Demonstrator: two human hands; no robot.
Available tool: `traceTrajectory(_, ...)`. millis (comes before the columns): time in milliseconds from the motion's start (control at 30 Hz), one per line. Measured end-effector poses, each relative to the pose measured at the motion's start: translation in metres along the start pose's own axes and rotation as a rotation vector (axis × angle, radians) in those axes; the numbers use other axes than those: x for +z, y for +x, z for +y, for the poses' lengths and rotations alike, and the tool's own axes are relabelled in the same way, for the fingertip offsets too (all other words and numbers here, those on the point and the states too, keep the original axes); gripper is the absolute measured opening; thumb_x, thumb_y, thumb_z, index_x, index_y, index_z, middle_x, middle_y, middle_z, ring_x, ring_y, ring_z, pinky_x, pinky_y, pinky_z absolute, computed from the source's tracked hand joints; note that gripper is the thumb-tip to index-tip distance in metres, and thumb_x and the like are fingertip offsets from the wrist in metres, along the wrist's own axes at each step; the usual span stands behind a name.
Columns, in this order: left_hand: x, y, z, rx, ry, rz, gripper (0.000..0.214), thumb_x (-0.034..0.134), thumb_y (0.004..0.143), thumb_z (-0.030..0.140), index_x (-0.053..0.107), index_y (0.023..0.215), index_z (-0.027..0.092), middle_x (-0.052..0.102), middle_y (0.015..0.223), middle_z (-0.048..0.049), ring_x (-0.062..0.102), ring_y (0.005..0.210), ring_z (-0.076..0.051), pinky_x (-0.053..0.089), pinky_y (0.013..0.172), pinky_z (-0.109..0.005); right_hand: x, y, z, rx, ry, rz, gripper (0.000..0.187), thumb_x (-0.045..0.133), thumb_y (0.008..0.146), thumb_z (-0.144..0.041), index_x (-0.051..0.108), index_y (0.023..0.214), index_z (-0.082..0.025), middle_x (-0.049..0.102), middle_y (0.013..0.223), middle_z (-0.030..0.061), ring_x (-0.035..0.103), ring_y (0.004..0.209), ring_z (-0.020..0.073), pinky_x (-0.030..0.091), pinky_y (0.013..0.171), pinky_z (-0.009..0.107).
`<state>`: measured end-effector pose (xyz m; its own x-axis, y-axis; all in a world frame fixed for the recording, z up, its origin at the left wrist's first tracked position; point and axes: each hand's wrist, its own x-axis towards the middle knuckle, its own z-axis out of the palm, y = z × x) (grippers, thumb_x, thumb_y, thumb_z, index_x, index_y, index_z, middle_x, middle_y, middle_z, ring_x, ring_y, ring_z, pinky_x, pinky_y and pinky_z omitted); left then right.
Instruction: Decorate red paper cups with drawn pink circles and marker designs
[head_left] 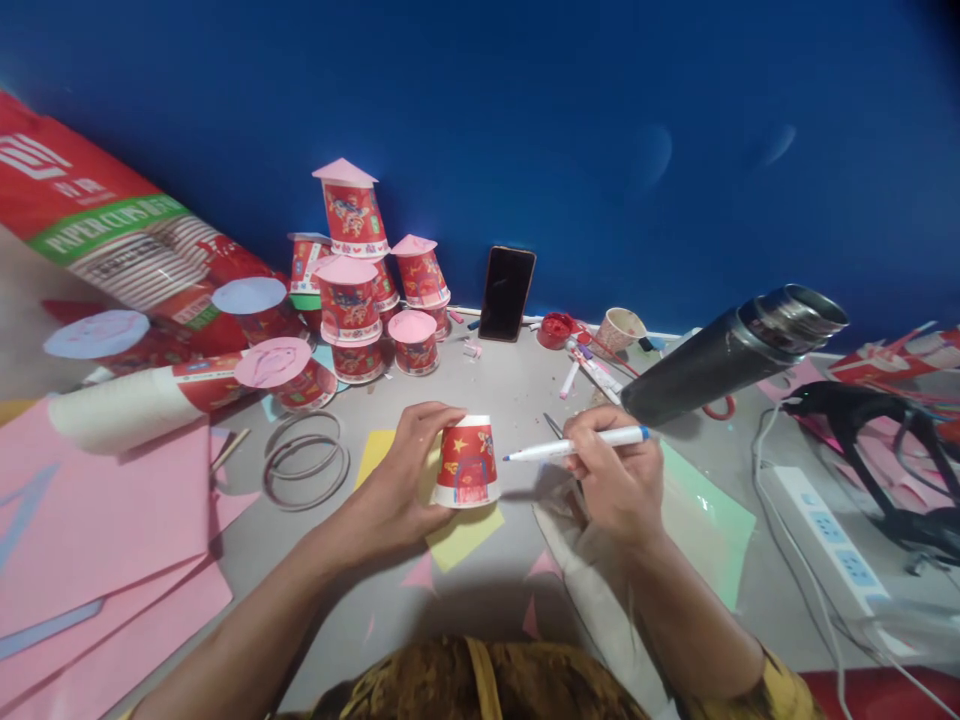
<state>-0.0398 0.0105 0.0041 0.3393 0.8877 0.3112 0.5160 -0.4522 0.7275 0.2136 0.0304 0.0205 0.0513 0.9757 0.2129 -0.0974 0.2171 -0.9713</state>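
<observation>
Upside down, a red paper cup with a white rim stands in the grasp of my left hand, thumb low and fingers near its top. Blue and red marker lines form a door-like shape on the cup's side. A white marker with a blue end is pinched in my right hand, its blue tip just right of the cup and apart from it. Yellow paper lies under and beside the cup.
Decorated cups with pink paper roofs are stacked at back left, near a bag of paper cups. A phone leans on the blue wall. A steel flask, power strip and green sheet are on the right.
</observation>
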Motion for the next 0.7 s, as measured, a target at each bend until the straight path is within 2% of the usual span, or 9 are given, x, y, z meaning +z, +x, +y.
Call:
traceTrajectory(167, 0.0, 0.0, -0.005, -0.014, 0.011, 0.077, 0.084, 0.07, 0.074, 0.008, 0.037, 0.147, 0.034, 0.045, 0.141, -0.0097, 0.049, 0.136, -0.032, 0.05, 0.116, -0.055, 0.007, 0.011, 0.009, 0.213, 0.16, 0.025, 0.027, 0.085, 0.082, -0.044, 0.072, 0.083, -0.019, 0.066, 0.058, -0.0018, 0.053, 0.047, 0.0095, 0.039, 0.044, 0.019)
traceTrajectory(367, -0.002, 0.001, -0.008, -0.07, 0.01, 0.12, 0.081, 0.072, 0.076, 0.011, 0.036, 0.145, 0.033, 0.044, 0.143, -0.0108, 0.048, 0.138, -0.034, 0.049, 0.115, -0.059, 0.015, 0.015, 0.015, 0.304, 0.31, -0.025, 0.037, 0.087, 0.08, -0.051, 0.073, 0.088, -0.018, 0.072, 0.064, 0.0014, 0.046, 0.045, 0.0077, 0.033, 0.042, 0.019)
traceTrajectory(467, -0.002, 0.001, -0.008, -0.085, 0.034, 0.142, 0.08, 0.072, 0.076, 0.012, 0.036, 0.145, 0.032, 0.044, 0.143, -0.0112, 0.048, 0.138, -0.034, 0.05, 0.114, -0.059, 0.019, 0.011, 0.025, 0.369, 0.408, -0.046, 0.036, 0.087, 0.08, -0.05, 0.068, 0.078, -0.019, 0.064, 0.057, -0.0026, 0.04, 0.043, 0.0069, 0.031, 0.042, 0.018)
traceTrajectory(567, -0.003, 0.001, -0.009, -0.098, 0.047, 0.162, 0.08, 0.073, 0.076, 0.013, 0.035, 0.145, 0.032, 0.044, 0.144, -0.0116, 0.048, 0.139, -0.035, 0.049, 0.114, -0.059, 0.024, 0.007, 0.035, 0.475, 0.566, -0.133, 0.041, 0.087, 0.081, -0.045, 0.059, 0.066, -0.019, 0.051, 0.049, -0.0063, 0.033, 0.043, 0.0066, 0.028, 0.043, 0.017)
traceTrajectory(700, -0.003, 0.001, -0.01, -0.135, 0.035, 0.16, 0.077, 0.073, 0.078, 0.015, 0.037, 0.144, 0.03, 0.045, 0.142, -0.0109, 0.05, 0.136, -0.032, 0.05, 0.114, -0.056, 0.023, 0.007, 0.047, 0.617, 0.686, -0.23, 0.037, 0.089, 0.077, -0.04, 0.06, 0.065, -0.019, 0.049, 0.048, -0.0066, 0.031, 0.044, 0.007, 0.023, 0.042, 0.017)
